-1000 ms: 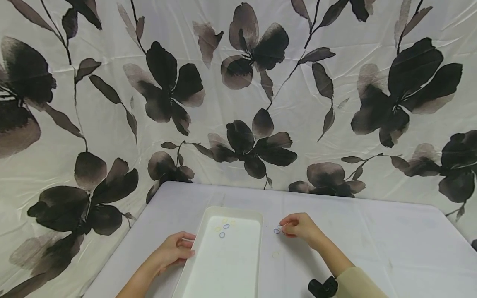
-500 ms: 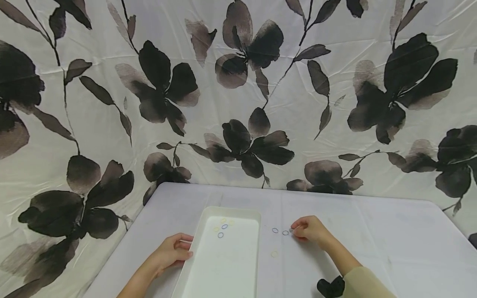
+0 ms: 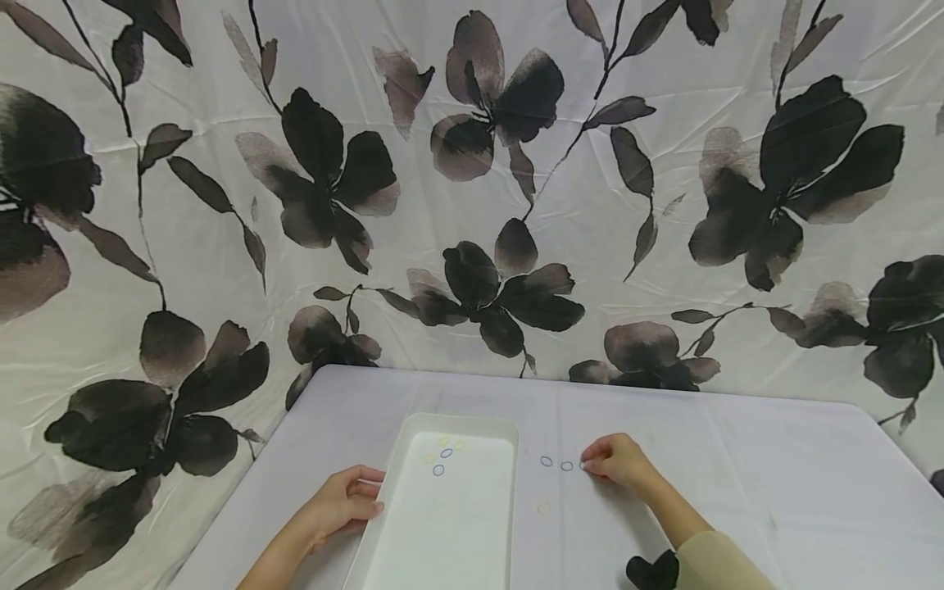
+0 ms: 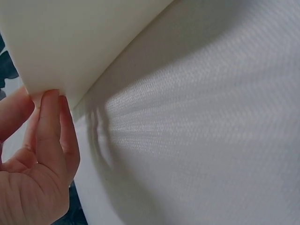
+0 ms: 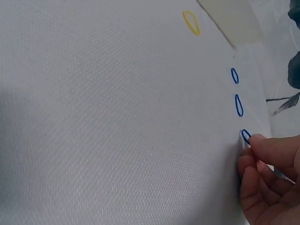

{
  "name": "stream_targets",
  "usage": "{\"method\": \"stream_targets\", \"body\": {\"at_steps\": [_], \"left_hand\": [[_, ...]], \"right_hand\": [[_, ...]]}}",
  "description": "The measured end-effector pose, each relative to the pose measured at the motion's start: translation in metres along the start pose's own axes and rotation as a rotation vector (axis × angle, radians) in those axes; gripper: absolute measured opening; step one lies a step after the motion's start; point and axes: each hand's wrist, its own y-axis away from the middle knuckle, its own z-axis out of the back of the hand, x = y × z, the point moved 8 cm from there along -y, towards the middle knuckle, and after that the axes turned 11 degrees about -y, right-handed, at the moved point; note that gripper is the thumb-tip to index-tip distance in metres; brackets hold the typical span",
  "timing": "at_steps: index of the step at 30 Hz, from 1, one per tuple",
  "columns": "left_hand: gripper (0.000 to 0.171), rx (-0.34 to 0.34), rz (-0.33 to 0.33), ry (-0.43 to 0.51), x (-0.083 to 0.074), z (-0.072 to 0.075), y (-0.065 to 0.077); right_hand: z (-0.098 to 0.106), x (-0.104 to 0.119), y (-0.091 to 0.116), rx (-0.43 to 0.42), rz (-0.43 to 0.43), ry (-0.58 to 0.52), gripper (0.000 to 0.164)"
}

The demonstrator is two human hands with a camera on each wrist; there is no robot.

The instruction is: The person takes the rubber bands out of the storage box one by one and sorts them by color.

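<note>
On the white-covered table, holds a white tray by its left wall, gripped between the thumb and fingers of the left hand. To the right of the tray, pinches a blue ring with the thumb and fingertips of the right hand, low at the tabletop, with the other fingers curled beneath. Between that hand and the tray, has two more blue rings lying in a row with the pinched one, near each other but not touching. Closer to the body, also has a single yellow ring on the tabletop, to the right of the tray and apart from it. Inside the tray, toward the far end, has two blue and three pale yellow rings grouped near one another. Wears a pale sleeve on the right arm, with a black object beside the cuff. Beyond the table, faces a wrinkled whitish cloth printed with large black and brownish-grey flowers, stems and leaves.
</note>
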Motion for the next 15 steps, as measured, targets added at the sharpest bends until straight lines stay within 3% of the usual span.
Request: {"method": "stream_targets", "body": {"at_steps": [8, 15], "left_hand": [[0.054, 0.001, 0.000, -0.001, 0.0015, 0.0012, 0.0025], [0.052, -0.029, 0.017, -0.024, 0.0023, 0.0016, -0.0013]], "right_hand": [[-0.0024, 0.0025, -0.0019, -0.022, -0.012, 0.078, 0.004], [0.0007, 0.0017, -0.0058, -0.025, -0.050, 0.062, 0.005]]}}
